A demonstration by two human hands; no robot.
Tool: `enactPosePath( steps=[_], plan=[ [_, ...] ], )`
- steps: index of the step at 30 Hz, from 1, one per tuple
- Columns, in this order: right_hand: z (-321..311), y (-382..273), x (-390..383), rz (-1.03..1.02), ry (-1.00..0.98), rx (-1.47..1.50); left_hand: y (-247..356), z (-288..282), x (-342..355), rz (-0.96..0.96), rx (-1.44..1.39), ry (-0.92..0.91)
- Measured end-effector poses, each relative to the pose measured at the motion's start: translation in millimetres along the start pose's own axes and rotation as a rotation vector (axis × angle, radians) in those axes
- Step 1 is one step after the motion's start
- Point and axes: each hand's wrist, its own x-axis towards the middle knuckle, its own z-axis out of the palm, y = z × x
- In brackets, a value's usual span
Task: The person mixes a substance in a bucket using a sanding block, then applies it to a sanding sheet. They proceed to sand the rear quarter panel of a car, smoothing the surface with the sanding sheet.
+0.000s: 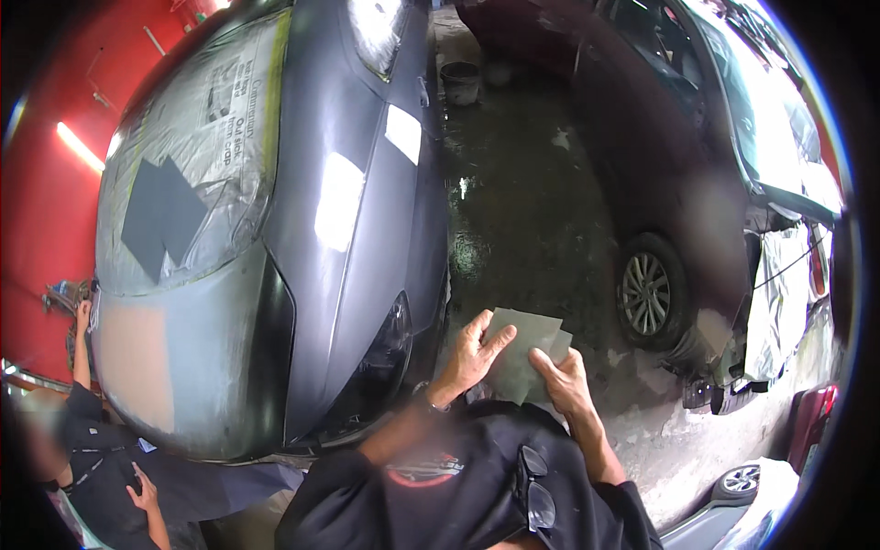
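In front of my chest I hold grey-green sheets of sandpaper [522, 348], one overlapping another. My left hand [469, 356] grips their left edge, thumb on top and fingers underneath. On the right side, my right hand [566, 380] pinches them with its thumb over the face. The undersides of the sheets are hidden. To my left stands a dark grey car [316, 302] with a lighter, sanded-looking patch on its end panel. Several dark grey sheets [165, 215] lie on the plastic film [234, 156] that covers its glass.
At lower left, a co-worker [110, 477] in dark clothes reaches one arm toward the red wall [46, 229]. A dark maroon car [660, 174] stands to the right. Between the cars is a wet floor [513, 229] with a bucket [460, 82] farther off.
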Motion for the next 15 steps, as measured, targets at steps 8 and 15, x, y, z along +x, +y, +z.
enactPosePath(
  steps=[8, 15],
  plan=[
    [-30.6, -13.1, 66.0, -0.096, 0.029, -0.111, 27.0, -27.2, 43.5, 0.088, 0.289, 0.015],
    [-78.9, 0.3, 155.1, -0.088, 0.080, -0.115, 12.2, -52.3, 97.3, -0.078, 0.890, -0.062]
  ],
)
